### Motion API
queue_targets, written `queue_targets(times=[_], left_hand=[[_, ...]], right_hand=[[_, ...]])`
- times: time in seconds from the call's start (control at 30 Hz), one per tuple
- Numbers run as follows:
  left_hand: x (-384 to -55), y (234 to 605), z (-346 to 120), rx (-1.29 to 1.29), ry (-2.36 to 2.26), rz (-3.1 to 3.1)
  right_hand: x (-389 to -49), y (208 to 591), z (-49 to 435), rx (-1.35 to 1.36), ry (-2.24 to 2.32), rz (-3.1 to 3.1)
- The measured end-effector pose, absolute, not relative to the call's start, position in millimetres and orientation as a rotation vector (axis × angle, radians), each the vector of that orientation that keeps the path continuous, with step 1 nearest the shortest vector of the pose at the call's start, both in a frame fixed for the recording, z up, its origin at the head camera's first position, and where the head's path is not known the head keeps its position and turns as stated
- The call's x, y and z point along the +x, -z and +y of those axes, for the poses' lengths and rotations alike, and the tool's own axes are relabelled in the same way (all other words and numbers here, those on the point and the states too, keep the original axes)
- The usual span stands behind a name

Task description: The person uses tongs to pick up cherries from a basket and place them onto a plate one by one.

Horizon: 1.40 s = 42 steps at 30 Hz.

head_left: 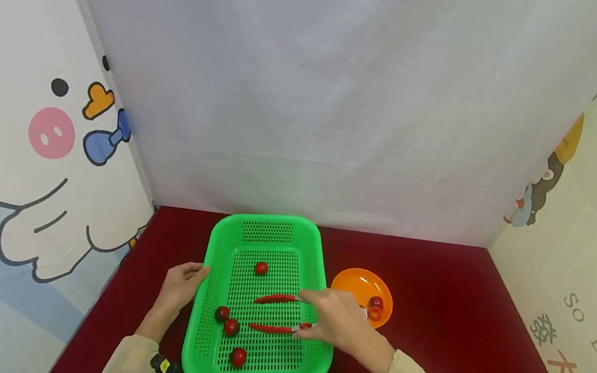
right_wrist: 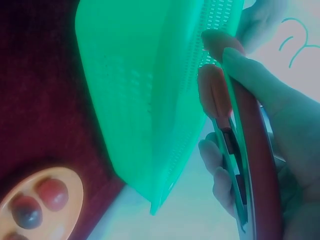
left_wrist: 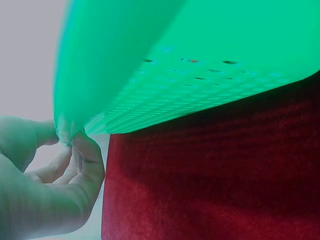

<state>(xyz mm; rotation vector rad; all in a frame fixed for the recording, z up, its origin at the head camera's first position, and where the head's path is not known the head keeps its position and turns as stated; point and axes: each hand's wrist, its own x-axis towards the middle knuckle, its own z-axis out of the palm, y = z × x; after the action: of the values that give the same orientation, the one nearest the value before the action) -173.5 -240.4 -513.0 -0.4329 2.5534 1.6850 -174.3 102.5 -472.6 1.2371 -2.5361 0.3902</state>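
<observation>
A green plastic basket (head_left: 271, 224) with a perforated bottom stands in the middle of the head view. Its left rim is pinched between the thumb and fingers of my left hand (head_left: 181, 286). Over the basket's right side, my right hand (head_left: 337, 320) grips a pair of tongs (head_left: 275, 298) with red tips, their two arms spread apart and pointing left. Nothing is between the tips. Inside the basket lie several small round red fruits (head_left: 238, 357), one (head_left: 262, 268) farther back than the others. In the right wrist view the tongs (right_wrist: 215, 92) run along my palm.
Right of the basket sits an orange plate (head_left: 354, 279), partly behind my right hand, with red fruits (right_wrist: 52, 194) on it. A dark red cloth (head_left: 441, 317) covers the table. Pale curtains (head_left: 337, 107) enclose the back and sides.
</observation>
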Motion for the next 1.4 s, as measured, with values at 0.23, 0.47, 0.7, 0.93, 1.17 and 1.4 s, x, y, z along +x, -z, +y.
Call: queue_targets(times=[0.23,0.47,0.7,0.93,1.17,1.4], left_hand=[[-174.0,512.8,-240.4,-0.427,-1.688,2.549],[-174.7,513.5,-240.9,-0.438,-1.683,2.548],[-174.4,513.3,-241.1,-0.43,-1.688,2.543],[-174.2,513.7,-241.2,-0.437,-1.689,2.535],[-174.0,513.1,-240.9,-0.446,-1.68,2.537],[-173.4,512.4,-241.0,-0.438,-1.682,2.54]], right_hand=[[-171.8,475.1,94.0,1.341,-0.401,-2.564],[-167.0,479.9,85.9,1.423,-0.382,-2.601],[-162.9,482.0,79.5,1.457,-0.324,-2.594],[-158.5,484.3,72.3,1.471,-0.26,-2.661],[-155.2,486.3,69.3,1.47,-0.166,-2.683],[-153.8,490.5,67.4,1.466,-0.129,-2.676]])
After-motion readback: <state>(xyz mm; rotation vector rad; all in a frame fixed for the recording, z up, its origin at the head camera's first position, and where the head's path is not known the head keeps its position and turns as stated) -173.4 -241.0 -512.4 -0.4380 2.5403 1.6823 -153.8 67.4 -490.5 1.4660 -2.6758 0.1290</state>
